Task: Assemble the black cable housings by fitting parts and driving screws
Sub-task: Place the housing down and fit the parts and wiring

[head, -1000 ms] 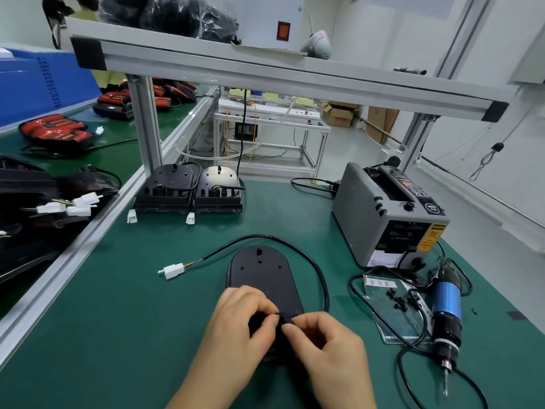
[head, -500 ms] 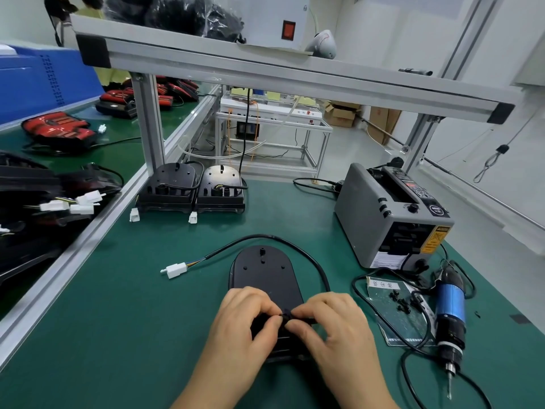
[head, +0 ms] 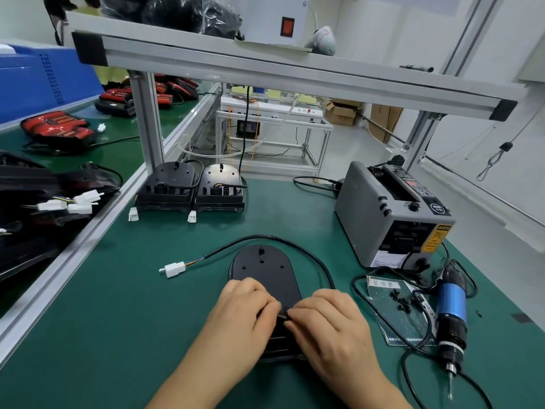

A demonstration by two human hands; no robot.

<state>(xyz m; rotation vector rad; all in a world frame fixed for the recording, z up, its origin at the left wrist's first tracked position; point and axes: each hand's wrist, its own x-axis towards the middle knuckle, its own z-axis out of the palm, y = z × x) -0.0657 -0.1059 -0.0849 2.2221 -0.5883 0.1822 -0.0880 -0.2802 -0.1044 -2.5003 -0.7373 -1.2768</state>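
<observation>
A black oval cable housing (head: 262,268) lies flat on the green mat in front of me. Its black cable (head: 312,259) loops around the far end to a white connector (head: 175,269) on the left. My left hand (head: 244,314) and my right hand (head: 327,323) rest on the housing's near end, fingertips pinched together on a small black part at the cable's entry. The part is mostly hidden by my fingers. Small black screws (head: 401,301) lie on a card to the right. A blue electric screwdriver (head: 450,314) lies beside them, tip toward me.
A grey tape dispenser (head: 389,214) stands at the right. Two more housings (head: 191,187) with connectors sit at the back by an aluminium post (head: 149,122). A shelf beam (head: 265,63) spans overhead. Red and black parts fill the bench on the left.
Both hands have stayed on the housing's near end, and their fingertips have closed tighter together at the cable entry. My view has shifted slightly; nothing else has moved.
</observation>
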